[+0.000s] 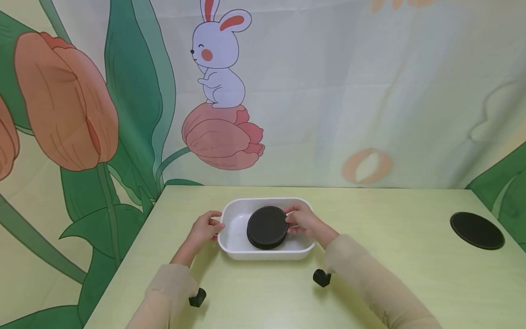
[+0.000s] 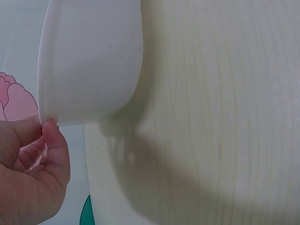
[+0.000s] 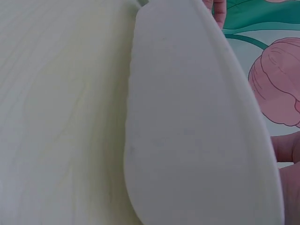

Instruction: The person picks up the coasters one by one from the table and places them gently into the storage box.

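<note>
A white rectangular basin (image 1: 242, 255) with rounded corners sits on the table, and a stack of black round discs (image 1: 268, 226) lies inside it. At the basin's left end, my left hand (image 1: 204, 227) pinches the rim; the left wrist view shows thumb and fingers meeting at the rim of the basin (image 2: 93, 61). My right hand (image 1: 303, 220) reaches over the basin's right end and holds the right edge of the stack between thumb and fingers. In the right wrist view the basin's wall (image 3: 187, 117) hides most of that hand.
Another thin black disc (image 1: 477, 230) lies flat near the right edge of the pale wooden table (image 1: 382, 219). Behind the table hangs a cloth (image 1: 304, 91) printed with tulips and a rabbit. A small black device (image 1: 198, 297) sits at the left wrist, another (image 1: 322, 278) at the right.
</note>
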`<state>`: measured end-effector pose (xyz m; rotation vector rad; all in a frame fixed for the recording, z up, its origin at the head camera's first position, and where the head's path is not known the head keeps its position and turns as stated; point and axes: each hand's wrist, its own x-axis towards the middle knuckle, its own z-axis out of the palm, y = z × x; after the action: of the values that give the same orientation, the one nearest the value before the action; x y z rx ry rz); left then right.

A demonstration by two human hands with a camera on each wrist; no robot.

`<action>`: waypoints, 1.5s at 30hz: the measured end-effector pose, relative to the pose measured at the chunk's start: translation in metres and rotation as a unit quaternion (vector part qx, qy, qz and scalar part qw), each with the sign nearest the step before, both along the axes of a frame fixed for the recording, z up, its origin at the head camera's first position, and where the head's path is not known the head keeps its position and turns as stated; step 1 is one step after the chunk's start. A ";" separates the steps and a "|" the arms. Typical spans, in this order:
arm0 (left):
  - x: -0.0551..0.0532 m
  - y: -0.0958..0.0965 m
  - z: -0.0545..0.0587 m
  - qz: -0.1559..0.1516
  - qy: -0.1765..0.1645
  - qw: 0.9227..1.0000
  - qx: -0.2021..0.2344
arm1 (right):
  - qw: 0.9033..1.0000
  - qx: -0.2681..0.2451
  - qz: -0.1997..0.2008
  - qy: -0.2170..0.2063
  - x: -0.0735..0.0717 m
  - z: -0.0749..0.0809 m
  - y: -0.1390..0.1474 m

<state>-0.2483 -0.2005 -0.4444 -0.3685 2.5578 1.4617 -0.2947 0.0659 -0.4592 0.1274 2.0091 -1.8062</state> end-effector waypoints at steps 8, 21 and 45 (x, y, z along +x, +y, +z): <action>0.001 0.001 0.000 0.002 0.001 1.000 0.004 | 0.999 0.008 -0.027 -0.020 -0.002 -0.010 -0.008; 0.002 0.000 0.001 -0.007 0.016 1.000 0.007 | 0.997 0.060 -0.042 -0.003 -0.001 -0.016 -0.013; 0.003 0.000 -0.001 -0.016 0.019 1.000 0.009 | 0.995 0.078 0.043 0.034 0.022 0.031 0.002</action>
<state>-0.2455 -0.2005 -0.4453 -0.2991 2.5665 1.4927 -0.2725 0.0675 -0.4284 0.0273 2.1683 -1.6199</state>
